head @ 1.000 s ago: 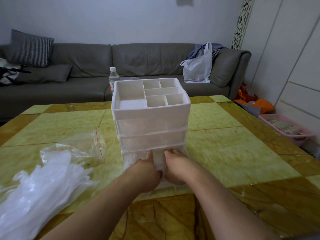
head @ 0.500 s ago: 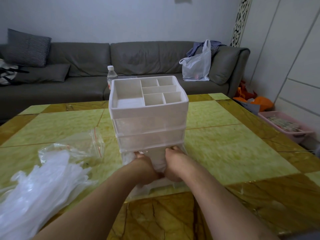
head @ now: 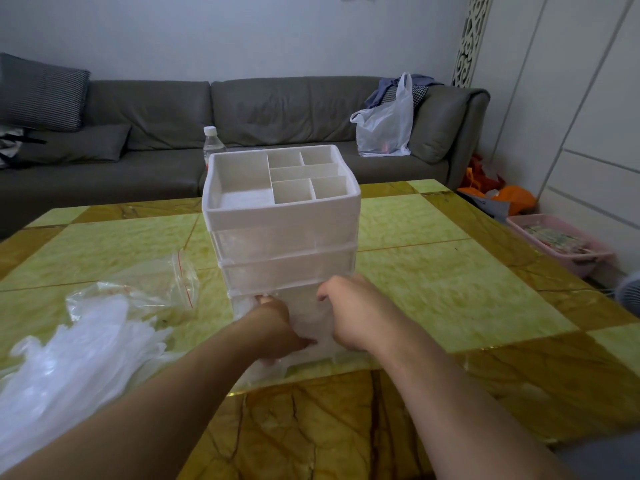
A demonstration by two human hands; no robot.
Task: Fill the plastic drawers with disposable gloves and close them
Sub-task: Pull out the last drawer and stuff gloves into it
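Note:
A white plastic drawer unit [head: 284, 216] with a divided top tray stands on the table. Its two upper clear drawers are pushed in and look filled with pale gloves. The bottom drawer [head: 311, 356] is pulled out toward me and holds clear disposable gloves [head: 308, 322]. My left hand [head: 273, 323] reaches into its left side, fingers on the gloves. My right hand [head: 349, 313] is at its right side, fingers bent down into the drawer onto the gloves. A loose pile of gloves [head: 76, 358] lies at the table's front left.
An opened clear zip bag [head: 156, 282] lies beside the pile. A water bottle [head: 213, 142] stands behind the unit. Beyond the yellow-green table [head: 450, 289] is a grey sofa [head: 277, 112] with a plastic bag [head: 384, 129]. A pink basket [head: 561, 244] sits on the floor, right.
Both hands moved forward, deeper over the open bottom drawer, and spread apart from each other. The drawer unit and the glove pile stayed put.

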